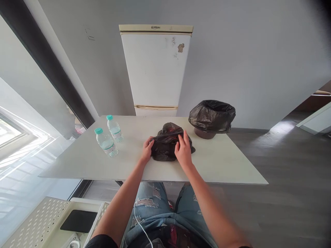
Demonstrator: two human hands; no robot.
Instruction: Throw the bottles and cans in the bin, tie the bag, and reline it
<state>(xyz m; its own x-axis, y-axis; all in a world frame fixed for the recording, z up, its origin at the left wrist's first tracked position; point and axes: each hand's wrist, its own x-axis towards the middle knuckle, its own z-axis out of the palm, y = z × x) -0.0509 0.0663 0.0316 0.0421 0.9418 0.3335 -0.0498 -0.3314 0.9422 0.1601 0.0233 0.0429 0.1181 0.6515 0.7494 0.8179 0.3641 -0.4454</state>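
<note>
A bag [165, 139] is noted mid-surface [219, 162]. Its left edge is pinched by the left hand [147, 150]. The right hand [183, 150] is laid on top, fingers closed on the plastic. Bottles [106, 142] are stood well left, and a lined bin [212, 117] is set behind, to the right.

no legible text.
the fridge [155, 69] bears a small dark brand mark [155, 27] on top, too tiny to read.

Both hands grip a crumpled black bag [165, 146] on the white table [219, 162]. The left hand [147, 148] holds its edge; the right hand [183, 148] presses its top.
</note>
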